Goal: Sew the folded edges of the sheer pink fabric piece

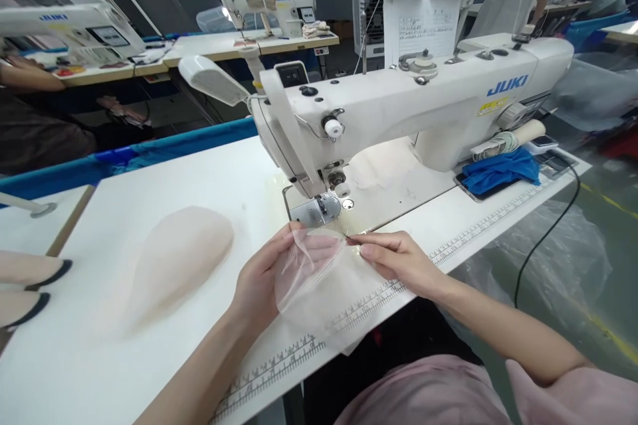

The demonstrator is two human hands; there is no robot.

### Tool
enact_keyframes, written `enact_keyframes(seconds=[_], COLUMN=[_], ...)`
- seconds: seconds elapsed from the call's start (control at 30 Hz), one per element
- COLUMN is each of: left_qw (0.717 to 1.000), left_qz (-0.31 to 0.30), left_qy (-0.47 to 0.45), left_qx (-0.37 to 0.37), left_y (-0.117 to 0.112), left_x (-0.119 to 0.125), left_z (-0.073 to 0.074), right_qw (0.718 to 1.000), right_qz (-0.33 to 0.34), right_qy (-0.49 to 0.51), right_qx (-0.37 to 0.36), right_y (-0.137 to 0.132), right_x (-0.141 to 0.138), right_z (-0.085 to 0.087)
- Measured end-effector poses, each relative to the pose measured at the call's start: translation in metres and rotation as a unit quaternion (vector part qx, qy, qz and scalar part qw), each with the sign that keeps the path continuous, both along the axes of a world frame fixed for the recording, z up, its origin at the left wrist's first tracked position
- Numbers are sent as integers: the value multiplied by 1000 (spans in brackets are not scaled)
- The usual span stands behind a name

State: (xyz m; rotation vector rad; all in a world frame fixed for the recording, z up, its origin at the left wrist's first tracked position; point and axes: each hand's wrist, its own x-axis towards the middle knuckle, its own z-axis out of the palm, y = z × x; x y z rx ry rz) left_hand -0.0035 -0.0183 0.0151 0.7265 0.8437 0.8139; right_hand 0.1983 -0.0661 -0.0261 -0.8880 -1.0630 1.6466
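A sheer pale-pink mesh fabric piece (323,285) lies on the white sewing table (149,186), just in front of the presser foot (319,209) of a white JUKI sewing machine (423,99). My left hand (269,272) grips the fabric's left side, thumb on top and fingers partly under the mesh. My right hand (393,259) pinches the fabric's right edge between thumb and forefinger, close to the needle plate. A printed ruler strip (448,249) runs along the table's front edge under the fabric.
A stack of pale-pink fabric pieces (174,265) lies on the table to the left. A blue cloth (501,169) sits beside the machine base at right. Moulded cups with dark edges (30,285) rest at far left. Another person's arm (24,73) works at a back table.
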Motion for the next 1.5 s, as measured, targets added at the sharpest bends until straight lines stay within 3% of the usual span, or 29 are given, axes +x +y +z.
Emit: enact_keyframes(seconds=[0.6,0.7,0.77,0.83,0.87,0.97,1.03,1.07,1.13,1.23,1.33,1.43,1.5], left_qw=[1000,999,999,997,996,990,987,987,986,983,975,965,956], left_qz=[5,16,18,16,15,17,19,21,30,36,43,70,77], left_qy=[18,34,43,59,72,117,133,137,142,158,194,233,263], left_qx=[17,16,24,38,47,72,84,86,85,84,103,102,110], left_y=[0,2,2,3,3,3,3,4,5,8,11,14,13], left_x=[-2,-3,-3,-2,-2,-1,0,0,0,-4,-9,-12,-12], left_z=[-1,-2,-3,-3,-2,-2,-1,-1,-1,-3,-5,-6,-3], right_qw=[999,998,993,965,933,790,697,657,614,590,590,613,649], right_qz=[-45,-61,-82,-112,-127,-164,-179,-188,-213,-250,-269,-274,-252], right_qy=[28,3,-66,-202,-290,-554,-666,-704,-739,-751,-745,-721,-690], right_qx=[6,13,48,127,170,204,196,193,180,160,154,171,196], right_y=[-2,0,3,8,11,19,23,25,28,35,40,39,36], right_x=[-14,-10,1,21,34,73,95,103,115,123,125,117,104], right_z=[-4,0,4,8,9,8,4,2,-2,-6,-5,4,14])
